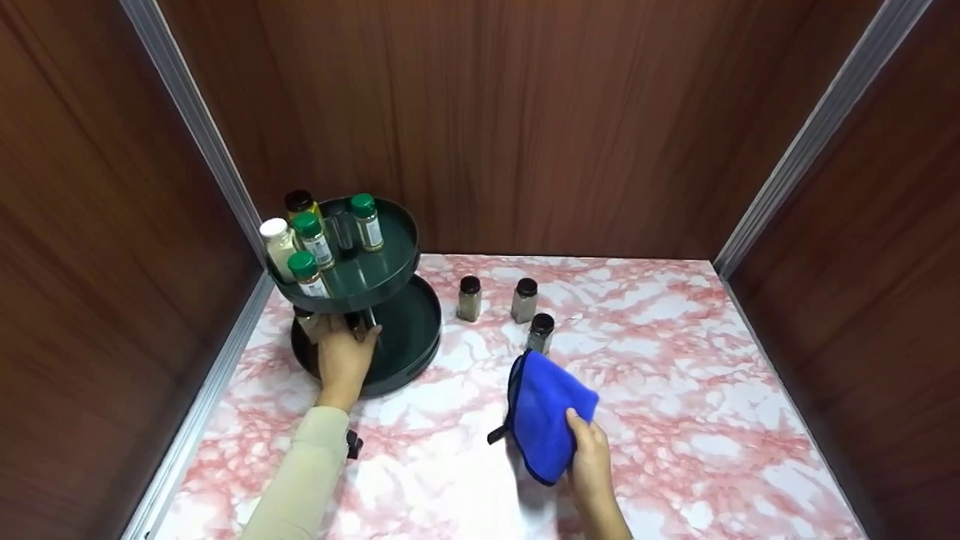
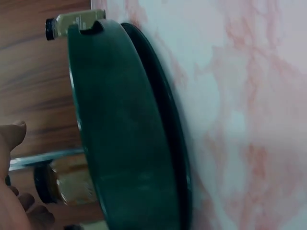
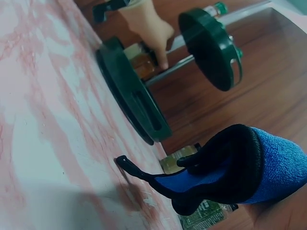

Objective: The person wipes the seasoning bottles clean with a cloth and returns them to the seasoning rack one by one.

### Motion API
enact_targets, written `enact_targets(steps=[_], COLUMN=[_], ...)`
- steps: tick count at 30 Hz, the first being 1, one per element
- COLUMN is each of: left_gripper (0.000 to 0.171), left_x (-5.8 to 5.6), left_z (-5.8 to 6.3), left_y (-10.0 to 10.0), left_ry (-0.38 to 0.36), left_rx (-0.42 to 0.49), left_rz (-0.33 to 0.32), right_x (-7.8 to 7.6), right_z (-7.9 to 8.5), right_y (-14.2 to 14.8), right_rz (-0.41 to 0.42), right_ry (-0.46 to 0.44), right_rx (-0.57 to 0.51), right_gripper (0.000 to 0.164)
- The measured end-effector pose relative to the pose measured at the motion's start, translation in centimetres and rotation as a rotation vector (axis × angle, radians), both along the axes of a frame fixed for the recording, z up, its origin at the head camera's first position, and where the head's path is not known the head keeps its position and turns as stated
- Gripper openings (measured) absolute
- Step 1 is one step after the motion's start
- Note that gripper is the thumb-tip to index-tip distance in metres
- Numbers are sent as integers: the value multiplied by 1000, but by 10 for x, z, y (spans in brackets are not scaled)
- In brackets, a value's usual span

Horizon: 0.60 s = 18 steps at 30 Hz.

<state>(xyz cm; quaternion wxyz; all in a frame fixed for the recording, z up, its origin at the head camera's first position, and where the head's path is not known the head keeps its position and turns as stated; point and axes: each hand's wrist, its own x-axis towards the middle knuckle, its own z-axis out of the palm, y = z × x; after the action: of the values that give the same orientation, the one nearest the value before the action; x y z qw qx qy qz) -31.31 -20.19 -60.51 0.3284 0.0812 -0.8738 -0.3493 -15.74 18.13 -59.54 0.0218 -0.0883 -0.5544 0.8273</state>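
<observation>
My left hand [image 1: 346, 360] reaches between the two tiers of a dark green round spice rack [image 1: 405, 337]. In the left wrist view its thumb stands apart from the other fingers, close to an amber-brown bottle [image 2: 74, 179] with a black cap on the lower tier. A paler bottle [image 1: 306, 322] stands beside that one, partly hidden by the hand. With thumb on top, my right hand [image 1: 591, 457] grips a blue cloth [image 1: 551, 412] edged in black, held above the table. A black loop [image 3: 132, 167] hangs from its corner.
Three black-capped spice bottles stand right of the rack: one bottle [image 1: 469, 300], a second bottle [image 1: 525, 301] and a dark bottle [image 1: 540, 334] just behind the cloth. Several bottles with green, white and dark caps crowd the upper tier [image 1: 367, 277]. Wood-look walls [image 1: 480, 135] enclose the marbled table [image 1: 675, 420].
</observation>
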Motion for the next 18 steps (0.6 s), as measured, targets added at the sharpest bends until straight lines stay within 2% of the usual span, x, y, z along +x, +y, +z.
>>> enact_targets(steps=[6,12,14,18], left_gripper=[76,75,72,65], left_x=[-1,-5,-7,-16], left_z=[11,19,20,23], left_y=[20,41,49,66], left_ry=[-37,-107,-116,-111], left_rx=[-36,-11,33,222], left_rz=[-68,-132,-151,-204], right_x=[2,3,3,3], right_z=[-1,-1,-1,0], right_y=[3,5,6,7], right_rz=[-10,-26,-23,-25], right_ry=[3,-17,-22,-10], right_rx=[37,51,55,38], right_gripper=[47,48,48,46])
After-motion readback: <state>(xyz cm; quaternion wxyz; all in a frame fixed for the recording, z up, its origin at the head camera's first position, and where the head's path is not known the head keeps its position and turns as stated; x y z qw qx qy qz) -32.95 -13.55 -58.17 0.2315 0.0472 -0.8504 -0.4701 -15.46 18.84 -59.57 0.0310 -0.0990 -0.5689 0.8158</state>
